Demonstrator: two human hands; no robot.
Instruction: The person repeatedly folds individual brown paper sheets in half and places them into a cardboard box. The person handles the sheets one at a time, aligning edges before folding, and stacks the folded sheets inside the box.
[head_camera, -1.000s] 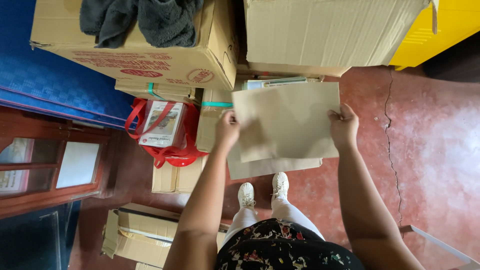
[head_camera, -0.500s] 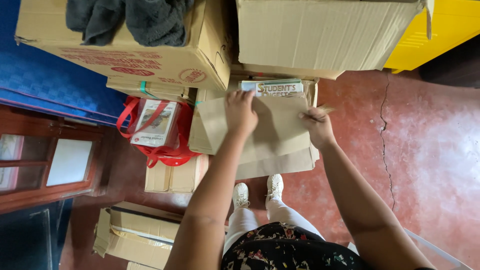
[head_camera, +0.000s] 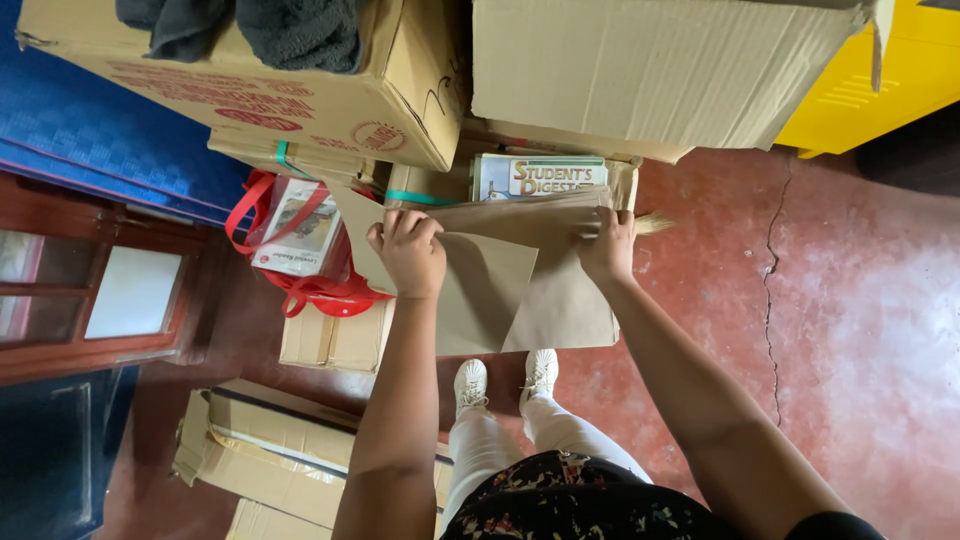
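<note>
Brown paper sheets (head_camera: 540, 290) mid-frame, left hand (head_camera: 408, 252) and right hand (head_camera: 606, 243) both curled, pinching top edges; red bag (head_camera: 300, 290) at left.

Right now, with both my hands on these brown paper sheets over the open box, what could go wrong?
1. The brown paper sheets overhang the box edge, gripped only at the top by the left hand and right hand; they might slide or crease.
2. The large cardboard box juts out just above, so the right hand may knock it.
3. The red bag sits close beside the left hand and could snag.
</note>
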